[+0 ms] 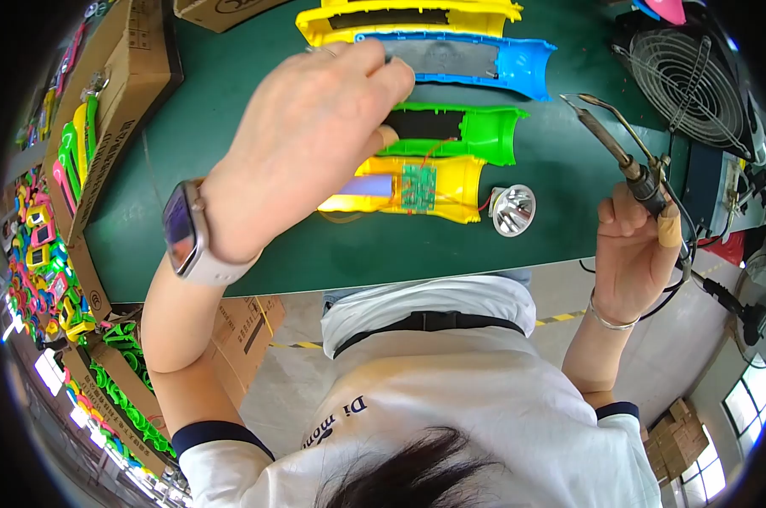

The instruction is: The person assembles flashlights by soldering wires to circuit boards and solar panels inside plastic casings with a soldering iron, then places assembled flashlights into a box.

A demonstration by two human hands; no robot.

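My right hand (pixel 633 245) grips a soldering iron (pixel 645 188), tip pointing up and left, with a thin curved metal tube beside it. A tan wrap covers one of its digits. My left hand (pixel 311 135), wearing a watch, reaches over the left ends of the blue flashlight half-shell (pixel 523 68) and the green half-shell (pixel 501 135). Its fingers are curled, and what they hold is hidden. Nearest me lies a yellow half-shell (pixel 463 188) with a purple battery (pixel 370 185) and a green circuit board (pixel 419 188). Red wire runs to a silver reflector (pixel 513 211).
Another yellow half-shell (pixel 417 19) lies at the back of the green table (pixel 239 275). A fan with a wire guard (pixel 688 80) stands at the right, beside a dark box and cables. Cardboard boxes (pixel 142 76) with coloured parts line the left.
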